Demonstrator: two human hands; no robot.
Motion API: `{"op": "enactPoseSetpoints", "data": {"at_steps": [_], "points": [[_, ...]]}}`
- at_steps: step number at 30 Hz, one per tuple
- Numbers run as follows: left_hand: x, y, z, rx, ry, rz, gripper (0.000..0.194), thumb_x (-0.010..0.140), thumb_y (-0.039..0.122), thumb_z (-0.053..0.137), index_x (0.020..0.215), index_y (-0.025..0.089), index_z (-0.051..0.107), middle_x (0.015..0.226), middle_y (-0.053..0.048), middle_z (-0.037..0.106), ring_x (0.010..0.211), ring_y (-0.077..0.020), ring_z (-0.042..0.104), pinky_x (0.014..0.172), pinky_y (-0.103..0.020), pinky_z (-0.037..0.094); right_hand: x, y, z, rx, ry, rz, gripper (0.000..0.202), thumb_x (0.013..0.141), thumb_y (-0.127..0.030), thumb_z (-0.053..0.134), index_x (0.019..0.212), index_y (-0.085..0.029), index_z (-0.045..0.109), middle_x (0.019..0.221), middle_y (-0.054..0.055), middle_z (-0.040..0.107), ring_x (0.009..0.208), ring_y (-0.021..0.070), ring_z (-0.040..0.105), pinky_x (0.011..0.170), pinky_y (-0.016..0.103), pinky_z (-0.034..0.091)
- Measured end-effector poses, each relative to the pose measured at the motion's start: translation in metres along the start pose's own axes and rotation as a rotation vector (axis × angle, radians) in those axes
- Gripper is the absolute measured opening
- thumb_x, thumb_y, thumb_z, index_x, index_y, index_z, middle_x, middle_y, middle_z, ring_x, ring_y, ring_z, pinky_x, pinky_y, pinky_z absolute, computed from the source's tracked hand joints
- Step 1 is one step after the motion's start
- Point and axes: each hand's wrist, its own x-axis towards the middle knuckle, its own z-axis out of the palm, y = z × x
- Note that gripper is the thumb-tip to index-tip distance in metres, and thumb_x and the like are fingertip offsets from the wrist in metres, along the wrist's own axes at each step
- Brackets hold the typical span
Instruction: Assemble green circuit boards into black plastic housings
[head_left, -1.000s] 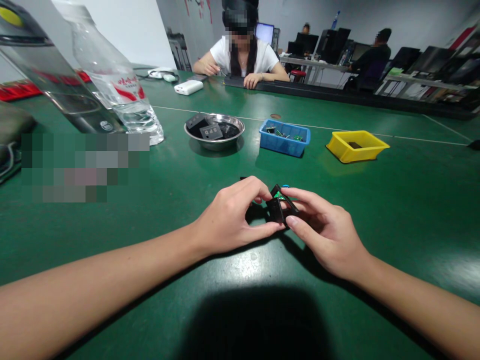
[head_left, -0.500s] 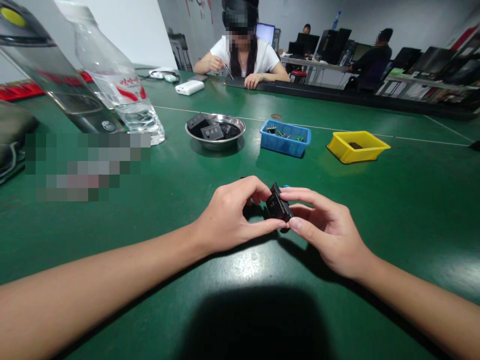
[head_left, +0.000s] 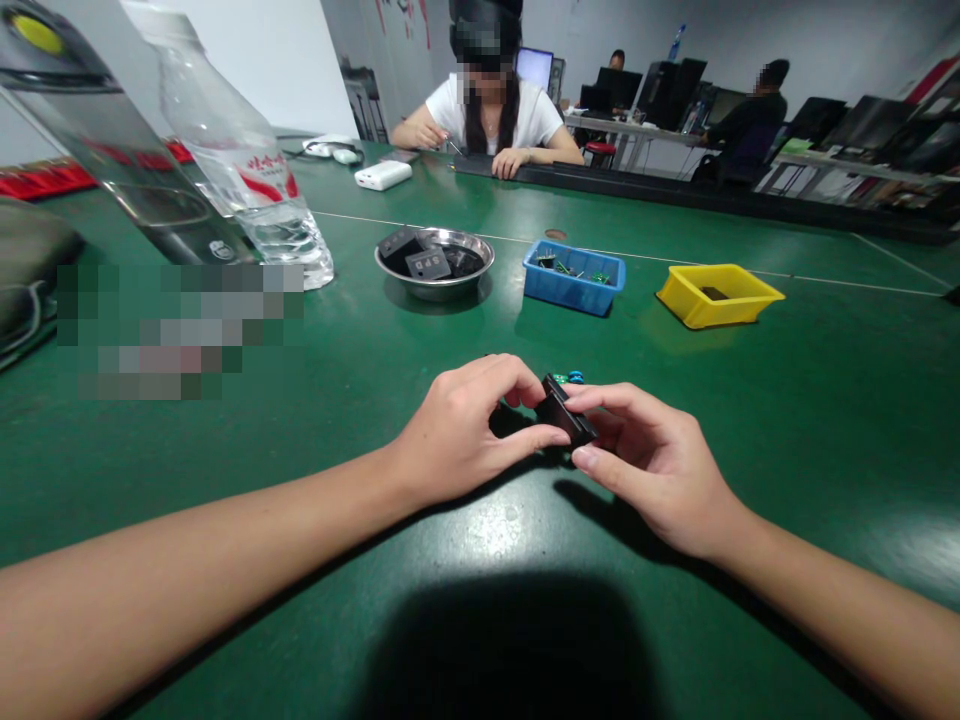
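Compared with the frame just before, the black part (head_left: 568, 412) had turned in the fingers: its face with small openings no longer showed, and a plainer, dark side with a long edge was seen instead. A bit of green board (head_left: 561, 379) had come into sight beyond its upper end, beside a small blue piece (head_left: 576, 377), of which more now showed. In the earliest frame the part had stood apart like an open wedge, with green inside. The hands had changed little in place.

The left hand (head_left: 469, 430) held the black part in a narrow pinch, its bent fingers at the upper left end and its thumb laid along the near side. The right hand (head_left: 664, 470) was curled with a small gap between thumb and index finger; the index fingertip pressed on the part's upper right side, and the thumb tip was by its lower end, though whether it touched could not be told.

The part was held tilted, above the green desk (head_left: 315, 370), in front of the person. Beyond the hands stood a metal bowl (head_left: 435, 290) with dark pieces, a blue bin (head_left: 571, 291) with small green parts and a yellow bin (head_left: 712, 312) with a dark piece inside.
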Motion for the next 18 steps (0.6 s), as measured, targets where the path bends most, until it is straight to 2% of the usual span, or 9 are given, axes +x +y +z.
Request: {"op": "enactPoseSetpoints", "data": {"at_steps": [3, 8, 11, 15, 18], "points": [[0.0006, 0.0015, -0.0001, 0.009, -0.018, -0.016, 0.026, 0.087, 0.033, 0.082, 0.088, 0.017, 0.062, 0.084, 0.000, 0.070, 0.074, -0.0128, 0.065, 0.069, -0.023, 0.049, 0.0002, -0.0009, 0.0002, -0.050, 0.017, 0.011, 0.027, 0.088, -0.022, 0.080, 0.113, -0.026, 0.071, 0.130, 0.007, 0.074, 0.104, 0.0211, 0.074, 0.080, 0.031, 0.062], [0.0007, 0.0024, -0.0003, 0.010, -0.079, -0.003, 0.015, 0.095, 0.027, 0.072, 0.085, 0.016, 0.065, 0.081, -0.002, 0.071, 0.074, -0.0136, 0.064, 0.070, -0.025, 0.048, 0.0007, 0.0016, 0.0004, -0.113, 0.101, 0.020, 0.020, 0.089, -0.026, 0.079, 0.105, -0.024, 0.067, 0.101, 0.003, 0.078, 0.086, 0.0170, 0.075, 0.073, 0.027, 0.060], [0.0005, 0.0023, 0.0001, 0.013, -0.101, 0.003, 0.015, 0.096, 0.024, 0.069, 0.084, 0.017, 0.067, 0.078, -0.002, 0.071, 0.072, -0.0136, 0.064, 0.069, -0.025, 0.047, 0.0011, 0.0042, 0.0003, -0.048, 0.100, 0.041, 0.024, 0.092, -0.026, 0.076, 0.112, -0.025, 0.064, 0.106, 0.003, 0.079, 0.093, 0.0170, 0.077, 0.078, 0.028, 0.061], [0.0001, 0.0017, 0.0005, 0.015, -0.108, 0.021, 0.017, 0.097, 0.023, 0.067, 0.081, 0.016, 0.068, 0.076, -0.001, 0.071, 0.070, -0.0132, 0.063, 0.067, -0.025, 0.046, 0.0027, 0.0050, 0.0001, -0.010, 0.109, 0.059, 0.031, 0.091, -0.025, 0.077, 0.121, -0.025, 0.066, 0.119, 0.005, 0.079, 0.111, 0.0205, 0.076, 0.097, 0.034, 0.061], [-0.0001, 0.0013, 0.0007, 0.016, -0.098, 0.023, 0.017, 0.097, 0.022, 0.067, 0.080, 0.016, 0.067, 0.075, -0.001, 0.071, 0.069, -0.0126, 0.062, 0.066, -0.024, 0.045, 0.0038, 0.0035, -0.0003, -0.033, 0.123, 0.065, 0.032, 0.090, -0.025, 0.078, 0.121, -0.023, 0.071, 0.121, 0.006, 0.080, 0.111, 0.0222, 0.077, 0.099, 0.037, 0.062]]}}
